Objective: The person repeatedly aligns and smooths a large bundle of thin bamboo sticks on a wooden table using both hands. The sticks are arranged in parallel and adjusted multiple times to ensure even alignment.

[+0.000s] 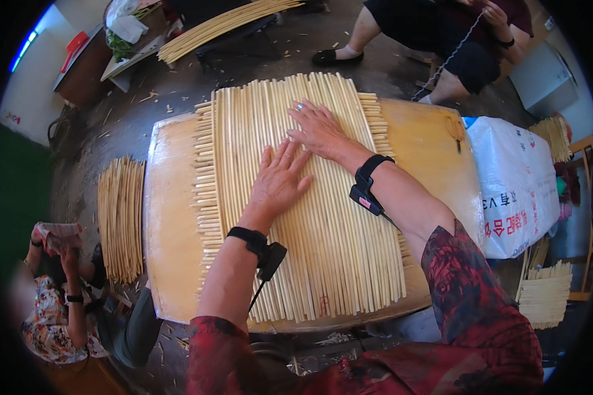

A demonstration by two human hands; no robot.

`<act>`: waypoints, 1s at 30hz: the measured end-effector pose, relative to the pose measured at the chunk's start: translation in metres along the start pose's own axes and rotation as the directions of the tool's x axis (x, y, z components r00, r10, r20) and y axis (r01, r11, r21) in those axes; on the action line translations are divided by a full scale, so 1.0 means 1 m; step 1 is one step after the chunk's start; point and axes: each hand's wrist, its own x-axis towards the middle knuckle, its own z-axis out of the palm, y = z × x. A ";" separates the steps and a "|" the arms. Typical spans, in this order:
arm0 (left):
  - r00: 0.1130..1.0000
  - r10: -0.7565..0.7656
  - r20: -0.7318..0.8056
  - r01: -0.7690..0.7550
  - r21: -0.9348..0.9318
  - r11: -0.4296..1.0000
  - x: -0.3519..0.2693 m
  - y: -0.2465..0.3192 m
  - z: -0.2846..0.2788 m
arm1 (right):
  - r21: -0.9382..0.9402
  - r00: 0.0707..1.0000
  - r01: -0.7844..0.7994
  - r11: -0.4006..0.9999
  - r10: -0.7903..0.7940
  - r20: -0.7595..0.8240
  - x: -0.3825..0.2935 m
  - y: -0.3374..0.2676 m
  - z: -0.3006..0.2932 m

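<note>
A mat-like layer of pale, thin stalks (336,247) lies side by side, running away from me. Beneath it, a crosswise layer of similar stalks (205,202) sticks out on the left and right. Flat on the upper layer rests my left hand (282,180), palm down with its fingers spread. My right hand (321,129), with a ring on one finger, lies just beyond it, also palm down, its fingertips pointing up and left. Neither hand grips a stalk. Both layers are on a yellowish tabletop (170,207).
Orange-handled scissors (455,131) lie at the table's far right, near a white printed sack (516,187). Stalk bundles stand left (122,222), behind (222,30) and lower right (545,296). One person (62,306) sits left; another (454,54) sits across, holding a twisted strand (449,57).
</note>
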 end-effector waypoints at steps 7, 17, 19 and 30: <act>1.000 0.014 0.022 -0.014 0.008 1.000 0.001 -0.004 0.003 | -0.062 0.998 -0.041 0.997 0.038 -0.050 -0.014 -0.008 0.022; 0.981 -0.076 -0.179 0.061 -0.088 0.994 -0.010 -0.046 -0.019 | -0.152 0.996 -0.015 0.988 0.002 -0.089 -0.016 -0.005 0.027; 0.957 -0.102 -0.271 0.123 0.064 0.990 -0.018 -0.063 -0.026 | -0.152 0.996 -0.012 0.988 -0.002 -0.093 -0.016 -0.005 0.026; 0.943 -0.275 -0.186 0.268 -0.060 0.962 -0.023 -0.099 -0.016 | -0.179 0.997 -0.069 0.981 0.064 -0.036 -0.015 -0.011 0.024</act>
